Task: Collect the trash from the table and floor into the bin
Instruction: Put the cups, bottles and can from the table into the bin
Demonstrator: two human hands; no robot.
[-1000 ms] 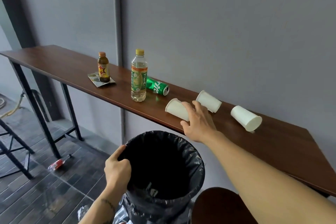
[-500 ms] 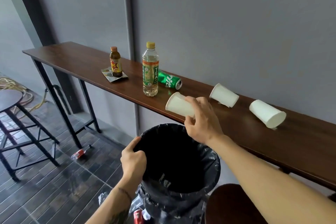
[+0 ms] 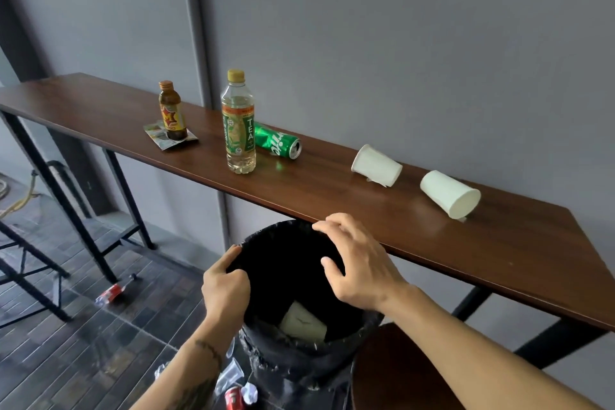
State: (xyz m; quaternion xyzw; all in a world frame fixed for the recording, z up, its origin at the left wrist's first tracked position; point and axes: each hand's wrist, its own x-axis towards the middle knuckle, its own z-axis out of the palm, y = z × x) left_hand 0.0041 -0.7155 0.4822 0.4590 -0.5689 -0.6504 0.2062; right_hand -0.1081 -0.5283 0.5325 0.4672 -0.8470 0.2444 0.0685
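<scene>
A bin lined with a black bag (image 3: 336, 353) stands below the table's front edge. My left hand (image 3: 224, 288) grips its left rim. My right hand (image 3: 357, 265) hovers over the bin's mouth, fingers spread and empty. One white paper cup (image 3: 301, 323) lies inside the bin. On the long brown table (image 3: 499, 253) two more white cups lie on their sides, one (image 3: 376, 165) left of the other (image 3: 449, 193). A tea bottle (image 3: 238, 123) stands upright, with a green can (image 3: 278, 144) lying behind it. A small brown bottle (image 3: 172, 111) stands on a wrapper (image 3: 158, 136).
A plastic bottle with a red label (image 3: 111, 293) lies on the dark tiled floor under the table. Crumpled plastic and a red can (image 3: 234, 396) lie at the bin's base. A round brown stool seat (image 3: 399, 373) is right of the bin. Black stool legs (image 3: 30, 276) stand at left.
My right hand lifted a white cup off the table, carried it over the bin and let it go; the cup now lies inside. My left hand kept its grip on the rim.
</scene>
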